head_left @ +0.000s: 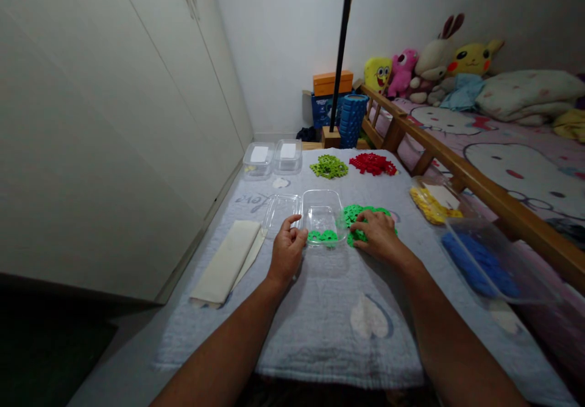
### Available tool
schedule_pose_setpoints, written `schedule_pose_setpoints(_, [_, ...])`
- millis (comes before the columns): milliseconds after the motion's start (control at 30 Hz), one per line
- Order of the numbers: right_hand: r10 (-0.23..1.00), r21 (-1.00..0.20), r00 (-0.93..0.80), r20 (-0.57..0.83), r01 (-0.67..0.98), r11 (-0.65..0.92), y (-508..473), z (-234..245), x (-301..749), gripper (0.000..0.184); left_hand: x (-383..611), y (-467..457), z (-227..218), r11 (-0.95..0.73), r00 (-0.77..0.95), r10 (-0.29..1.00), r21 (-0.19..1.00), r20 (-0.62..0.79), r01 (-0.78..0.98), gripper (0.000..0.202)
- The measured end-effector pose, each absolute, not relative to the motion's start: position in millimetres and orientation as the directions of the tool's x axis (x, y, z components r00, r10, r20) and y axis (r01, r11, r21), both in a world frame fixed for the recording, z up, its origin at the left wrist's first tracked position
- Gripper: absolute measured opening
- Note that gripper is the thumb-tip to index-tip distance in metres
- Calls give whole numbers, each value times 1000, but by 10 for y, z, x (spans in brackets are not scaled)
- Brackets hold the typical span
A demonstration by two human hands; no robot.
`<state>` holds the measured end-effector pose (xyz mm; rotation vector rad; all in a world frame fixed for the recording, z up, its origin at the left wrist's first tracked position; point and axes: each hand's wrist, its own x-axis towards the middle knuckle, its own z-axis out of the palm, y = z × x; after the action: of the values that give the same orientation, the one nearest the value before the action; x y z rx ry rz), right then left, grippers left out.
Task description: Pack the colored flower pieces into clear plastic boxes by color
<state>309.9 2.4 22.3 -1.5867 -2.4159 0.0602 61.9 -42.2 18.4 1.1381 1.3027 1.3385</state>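
A clear plastic container (322,203) stands in the middle of the cloth, with a few green notched plastic discs (328,236) lying along its near side. At its left near corner is my left hand (287,248), thumb and index finger apart, seemingly touching the rim and holding nothing. To the container's right lies a pile of green notched discs (356,212). My right hand (377,236) reaches down over that pile, its fingers bent and apart, touching the pieces. Part of the pile is hidden under the hand. A clear lid (278,209) lies left of the container.
Behind are lime-green pieces (329,166), red pieces (372,163) and two clear boxes (259,160) with white cards. Boxes of yellow pieces (432,206) and blue pieces (475,264) sit at right by the wooden bed rail (439,154). Folded cream fabric (231,261) lies left.
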Motion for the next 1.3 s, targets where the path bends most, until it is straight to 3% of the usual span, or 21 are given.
schedule_pose_setpoints(100, [916, -308, -367, 162, 863, 400, 48, 287, 3136, 14, 611, -414, 152, -21, -146, 989, 1000, 21, -3, 44])
schedule_pose_setpoints(167, [910, -454, -395, 123, 793, 406, 68, 362, 3191, 6, 608, -411, 138, -24, -141, 990, 1000, 23, -4, 44])
schedule_pose_setpoints(267, [922, -704, -382, 69, 636, 317, 87, 479, 3263, 9, 609, -410, 133, -25, -132, 991, 1000, 23, -15, 44])
schedule_pose_setpoints(367, [970, -853, -220, 102, 482, 199, 72, 552, 3230, 16, 615, -413, 140, -25, -129, 991, 1000, 22, -19, 44])
schedule_pose_setpoints(433, [977, -890, -94, 190, 403, 212, 45, 565, 3130, 19, 620, -415, 147, -24, -125, 992, 1000, 22, -18, 45])
schedule_pose_setpoints(533, [947, -874, -19, 320, 380, 303, -8, 549, 2911, 17, 627, -417, 156, -13, -123, 992, 1000, 11, -15, 45])
schedule_pose_setpoints(700, [891, -729, -165, 424, 521, 443, -94, 484, 2599, 9, 633, -420, 168, 0, -116, 993, 999, -4, -36, 46])
schedule_pose_setpoints(833, [875, -626, -236, 422, 623, 470, -102, 450, 2556, 14, 636, -418, 170, 0, -127, 992, 999, -6, -49, 47])
schedule_pose_setpoints(1000, [864, -586, -128, 487, 686, 432, 36, 457, 2883, 18, 629, -412, 154, -18, -133, 991, 999, 13, -37, 46])
schedule_pose_setpoints(1100, [910, -551, -113, 399, 763, 336, 132, 454, 3188, 15, 624, -411, 149, -21, -130, 991, 1000, 19, -14, 45])
schedule_pose_setpoints(1300, [947, -423, -320, 39, 853, 305, 145, 421, 3486, 7, 631, -423, 186, -10, -139, 990, 1000, 7, -18, 45])
